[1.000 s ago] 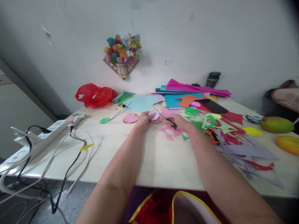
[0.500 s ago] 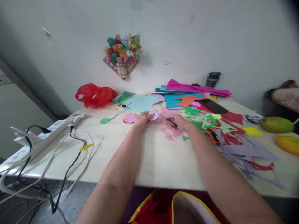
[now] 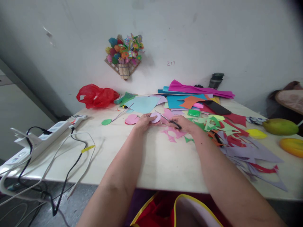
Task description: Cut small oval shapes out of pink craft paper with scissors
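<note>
Between the thumb and fingers of my left hand (image 3: 145, 122) is a light purple paper circle (image 3: 155, 118). My right hand (image 3: 181, 123) is closed round the black handles of a pair of scissors (image 3: 167, 119), whose blades point up and left toward the circle's right edge. Whether the blades touch the paper is too small to tell. Left of my left hand lie pink rounded paper pieces (image 3: 132, 119), with red showing beneath. Farther left a green paper circle (image 3: 106, 122) lies by a thin stick (image 3: 121, 112). Pink cut scraps (image 3: 174, 134) spread below my right hand.
Mixed paper offcuts (image 3: 251, 151) pile up on the right, near a green-yellow mango-like fruit (image 3: 280, 126). Coloured sheets (image 3: 144, 104), a dark phone (image 3: 217, 107) and a red plastic bag (image 3: 96, 96) lie toward the back. A power strip (image 3: 50, 132) with cables occupies the left.
The scissors in my right hand have shifted very slightly, and their handles look a little more spread. My left hand and the purple circle stay almost in place.
</note>
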Motion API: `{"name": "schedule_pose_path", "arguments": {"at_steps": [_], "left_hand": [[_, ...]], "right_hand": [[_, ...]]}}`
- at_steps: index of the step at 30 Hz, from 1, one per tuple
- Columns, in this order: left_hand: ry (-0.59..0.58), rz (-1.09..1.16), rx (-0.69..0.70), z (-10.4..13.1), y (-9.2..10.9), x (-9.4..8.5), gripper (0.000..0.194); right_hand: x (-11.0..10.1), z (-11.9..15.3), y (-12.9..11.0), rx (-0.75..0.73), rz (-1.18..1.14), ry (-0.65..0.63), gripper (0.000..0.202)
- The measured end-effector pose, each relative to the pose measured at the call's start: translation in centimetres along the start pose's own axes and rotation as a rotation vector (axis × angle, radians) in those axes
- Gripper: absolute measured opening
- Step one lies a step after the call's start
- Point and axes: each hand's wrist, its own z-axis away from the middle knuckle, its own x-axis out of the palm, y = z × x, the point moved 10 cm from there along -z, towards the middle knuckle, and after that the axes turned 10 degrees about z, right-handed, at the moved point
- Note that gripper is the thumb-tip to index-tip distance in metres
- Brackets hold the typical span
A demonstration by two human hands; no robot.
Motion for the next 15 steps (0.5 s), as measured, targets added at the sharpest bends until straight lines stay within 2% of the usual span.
{"name": "schedule_pose_path", "arguments": {"at_steps": [6, 15], "left_hand": [[-0.097, -0.030, 0.008, -0.02, -0.03, 0.81, 0.023], [-0.129, -0.071, 0.009, -0.12, -0.02, 1.00, 0.025]], "right_hand": [[-0.05, -0.15, -0.16, -0.043, 0.059, 0.013, 0.026], [-0.14, -0.15, -0.29, -0.056, 0.100, 0.015, 0.028]]}}
